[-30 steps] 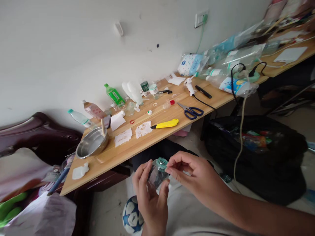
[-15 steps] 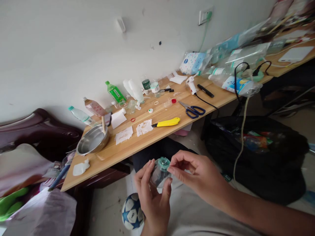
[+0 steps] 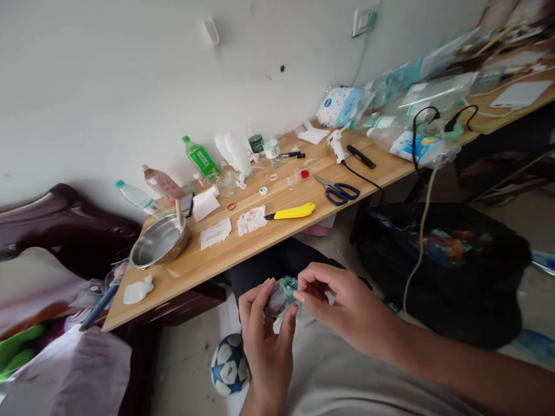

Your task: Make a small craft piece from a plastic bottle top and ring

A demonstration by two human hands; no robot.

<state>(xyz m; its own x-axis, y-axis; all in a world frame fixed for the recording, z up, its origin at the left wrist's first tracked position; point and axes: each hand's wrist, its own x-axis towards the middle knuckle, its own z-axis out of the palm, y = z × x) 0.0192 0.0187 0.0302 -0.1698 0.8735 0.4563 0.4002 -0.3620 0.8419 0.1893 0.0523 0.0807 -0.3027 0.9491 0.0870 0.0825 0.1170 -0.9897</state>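
Above my lap, my left hand [image 3: 269, 341] is curled around a clear plastic bottle piece [image 3: 277, 301], which looks like a cut-off bottle top with its neck tilted upward. A green plastic ring [image 3: 288, 285] sits around the neck. The thumb and forefinger of my right hand [image 3: 338, 297] pinch together at the right edge of this ring; the exact grip is partly hidden by the fingers. On the table in front lie a yellow utility knife [image 3: 295, 211] and dark-handled scissors [image 3: 340, 192].
The wooden table [image 3: 186, 289] carries a metal bowl [image 3: 143, 254], paper scraps [image 3: 215, 233], a white glue gun [image 3: 336, 147], a green bottle [image 3: 200, 159] and several other bottles. A large black bag [image 3: 433, 294] is at the right, a football [image 3: 229, 365] on the floor.
The view has shifted slightly. The bottle piece tilts a little differently, and my right fingertips stay at the green ring.
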